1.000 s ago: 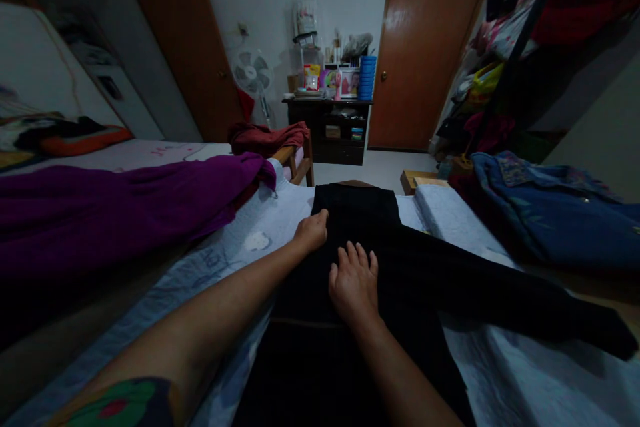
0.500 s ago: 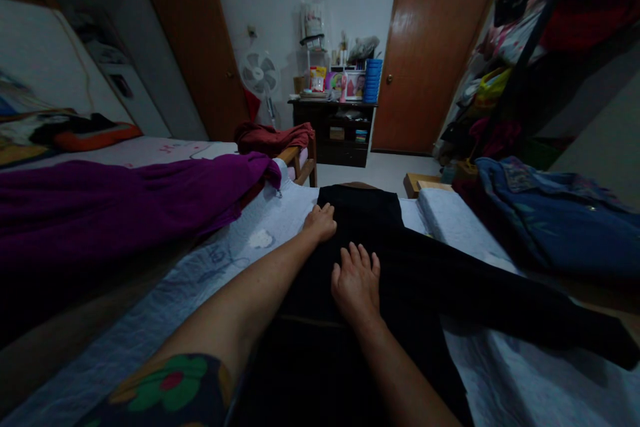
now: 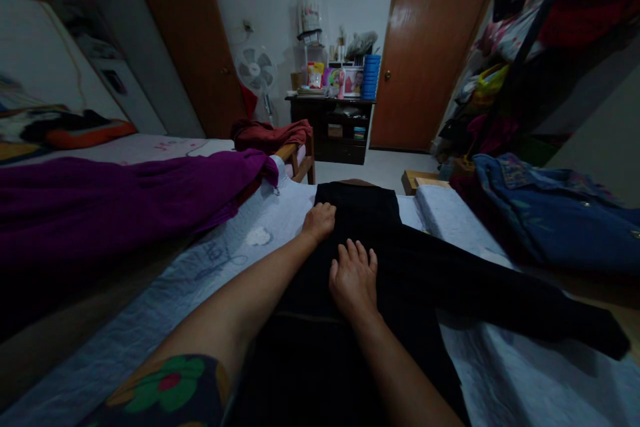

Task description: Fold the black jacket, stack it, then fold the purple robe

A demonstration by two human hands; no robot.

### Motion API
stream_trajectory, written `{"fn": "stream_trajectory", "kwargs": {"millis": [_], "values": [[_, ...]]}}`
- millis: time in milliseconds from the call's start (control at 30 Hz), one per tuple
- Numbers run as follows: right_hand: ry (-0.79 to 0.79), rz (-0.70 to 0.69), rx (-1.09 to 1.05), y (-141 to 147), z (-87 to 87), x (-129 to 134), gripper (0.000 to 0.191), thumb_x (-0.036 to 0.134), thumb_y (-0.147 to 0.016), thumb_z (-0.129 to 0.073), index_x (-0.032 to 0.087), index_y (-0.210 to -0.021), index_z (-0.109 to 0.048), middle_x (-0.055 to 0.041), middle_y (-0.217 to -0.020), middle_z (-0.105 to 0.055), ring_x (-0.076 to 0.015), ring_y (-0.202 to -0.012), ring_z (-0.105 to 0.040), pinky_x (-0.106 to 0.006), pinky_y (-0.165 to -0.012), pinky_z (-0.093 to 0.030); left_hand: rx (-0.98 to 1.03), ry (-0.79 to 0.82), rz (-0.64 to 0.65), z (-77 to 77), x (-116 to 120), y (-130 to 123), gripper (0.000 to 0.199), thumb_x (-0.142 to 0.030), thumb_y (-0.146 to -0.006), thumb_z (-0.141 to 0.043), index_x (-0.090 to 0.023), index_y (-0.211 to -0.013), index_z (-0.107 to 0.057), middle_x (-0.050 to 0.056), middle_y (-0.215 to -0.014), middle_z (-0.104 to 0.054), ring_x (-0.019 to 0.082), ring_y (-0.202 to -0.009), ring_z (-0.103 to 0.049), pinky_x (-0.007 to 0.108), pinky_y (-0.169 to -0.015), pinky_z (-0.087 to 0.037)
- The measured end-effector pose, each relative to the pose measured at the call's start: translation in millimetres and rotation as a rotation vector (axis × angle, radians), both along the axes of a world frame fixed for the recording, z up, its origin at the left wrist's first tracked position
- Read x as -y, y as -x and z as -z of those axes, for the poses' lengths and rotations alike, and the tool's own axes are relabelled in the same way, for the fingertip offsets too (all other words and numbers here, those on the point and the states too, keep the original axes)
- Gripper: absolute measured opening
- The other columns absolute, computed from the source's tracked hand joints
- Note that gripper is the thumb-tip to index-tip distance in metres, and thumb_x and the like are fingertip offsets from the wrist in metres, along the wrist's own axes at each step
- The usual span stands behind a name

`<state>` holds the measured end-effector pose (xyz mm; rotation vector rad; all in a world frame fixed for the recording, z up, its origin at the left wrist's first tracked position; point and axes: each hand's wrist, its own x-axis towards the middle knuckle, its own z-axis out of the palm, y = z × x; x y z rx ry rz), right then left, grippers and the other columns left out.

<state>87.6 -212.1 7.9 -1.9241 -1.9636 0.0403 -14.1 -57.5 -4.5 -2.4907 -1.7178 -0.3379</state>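
A black long-sleeved garment [image 3: 425, 267] lies spread on a pale quilted cover [image 3: 260, 213], one sleeve stretched to the right. My left hand [image 3: 320, 221] is at the garment's upper left edge, its fingers curled down onto the black cloth. Just right of and nearer than it, my right hand [image 3: 355, 275] rests palm down on the garment with fingers spread. The left part of the garment is partly hidden under my left forearm.
Purple cloth [image 3: 125, 193] lies at the left, by a wooden frame with a red cloth [image 3: 270, 135]. Folded denim [image 3: 555, 213] is at the right. Behind stand a dark cabinet [image 3: 327, 153], a fan [image 3: 257, 69] and a brown door [image 3: 425, 47].
The view has shifted slightly. My left fingers look more curled on the cloth; my right hand stays flat on the garment.
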Motion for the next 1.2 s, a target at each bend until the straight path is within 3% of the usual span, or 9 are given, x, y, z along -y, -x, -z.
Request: {"fn": "stream_trajectory", "kwargs": {"millis": [100, 200, 333, 467, 667, 833, 967, 1100, 1200], "values": [[-0.012, 0.001, -0.008, 0.0, 0.7, 0.1, 0.043, 0.030, -0.092, -0.039, 0.017, -0.129, -0.057, -0.0110, -0.141, -0.050, -0.0277, -0.135, -0.035, -0.047, -0.113, -0.011, 0.001, 0.027, 0.014, 3.2, 11.8, 3.0, 0.035, -0.018, -0.094, -0.034, -0.014, -0.119, -0.057, 0.011, -0.126, -0.060, 0.021, -0.118, -0.053, 0.033, -0.102, -0.040], [-0.017, -0.002, -0.012, 0.0, 0.1, 0.7, 0.043, 0.029, -0.092, -0.040, 0.016, -0.129, -0.057, -0.0115, -0.141, -0.051, -0.0281, -0.135, -0.035, -0.047, -0.112, -0.011, -0.011, 0.079, 0.061, 5.0, 24.9, 9.5, 0.042, -0.028, -0.098, -0.031, -0.012, -0.132, -0.049, 0.010, -0.143, -0.049, 0.018, -0.134, -0.041, 0.029, -0.111, -0.030], [-0.018, -0.009, -0.026, -0.6, -0.9, 1.6, 0.042, 0.029, -0.092, -0.040, 0.016, -0.129, -0.057, -0.0114, -0.140, -0.051, -0.0279, -0.135, -0.035, -0.047, -0.112, -0.011, -0.007, 0.305, 0.080, 2.4, 42.5, 18.8, 0.055, -0.040, -0.099, -0.027, -0.012, -0.145, -0.033, 0.011, -0.156, -0.028, 0.021, -0.144, -0.023, 0.035, -0.115, -0.024], [-0.034, -0.015, -0.033, -1.7, -0.2, 2.1, 0.040, 0.028, -0.092, -0.039, 0.018, -0.126, -0.059, -0.0107, -0.139, -0.053, -0.0271, -0.134, -0.036, -0.046, -0.112, -0.011, -0.009, 0.434, 0.093, -3.1, 68.6, 26.3, 0.061, -0.045, -0.098, -0.027, -0.014, -0.150, -0.021, 0.012, -0.159, -0.013, 0.024, -0.146, -0.011, 0.041, -0.116, -0.020], [-0.038, -0.023, -0.035, -3.2, 3.3, 0.3, 0.040, 0.026, -0.092, -0.039, 0.017, -0.124, -0.060, -0.0110, -0.139, -0.053, -0.0276, -0.134, -0.036, -0.046, -0.112, -0.011, -0.004, 0.482, 0.186, -13.2, 122.5, 45.9, 0.064, -0.045, -0.097, -0.028, -0.013, -0.151, -0.019, 0.013, -0.159, -0.011, 0.024, -0.146, -0.008, 0.042, -0.117, -0.016], [-0.034, -0.016, -0.039, -3.2, 5.4, -1.4, 0.041, 0.026, -0.090, -0.040, 0.017, -0.125, -0.059, -0.0112, -0.140, -0.052, -0.0278, -0.134, -0.036, -0.047, -0.112, -0.011, -0.013, 0.546, 0.259, -30.6, 161.8, 58.5, 0.064, -0.045, -0.095, -0.032, -0.012, -0.149, -0.024, 0.014, -0.157, -0.019, 0.024, -0.145, -0.016, 0.041, -0.117, -0.019], [-0.029, -0.014, -0.034, -2.6, 3.9, -0.8, 0.041, 0.026, -0.090, -0.039, 0.017, -0.124, -0.060, -0.0109, -0.139, -0.053, -0.0279, -0.134, -0.036, -0.047, -0.112, -0.011, 0.008, 0.490, 0.254, -41.2, 180.1, 59.4, 0.057, -0.037, -0.091, -0.041, -0.011, -0.142, -0.039, 0.015, -0.151, -0.036, 0.025, -0.140, -0.032, 0.039, -0.113, -0.028], [-0.033, -0.012, -0.021, -2.3, 2.3, -0.5, 0.041, 0.026, -0.090, -0.039, 0.017, -0.124, -0.060, -0.0111, -0.139, -0.052, -0.0285, -0.133, -0.036, -0.047, -0.111, -0.012, 0.108, 0.435, 0.189, -44.5, 179.8, 60.0, 0.034, -0.027, -0.088, -0.045, -0.020, -0.117, -0.062, 0.008, -0.120, -0.066, 0.023, -0.112, -0.061, 0.033, -0.095, -0.044], [-0.029, -0.016, -0.014, -2.4, 1.9, -0.6, 0.041, 0.026, -0.090, -0.039, 0.017, -0.125, -0.059, -0.0117, -0.140, -0.052, -0.0286, -0.133, -0.037, -0.047, -0.111, -0.012, 0.206, 0.353, 0.056, -41.6, 169.6, 61.5, 0.018, -0.020, -0.084, -0.051, -0.023, -0.094, -0.065, 0.003, -0.094, -0.070, 0.019, -0.090, -0.065, 0.029, -0.080, -0.046]]}}
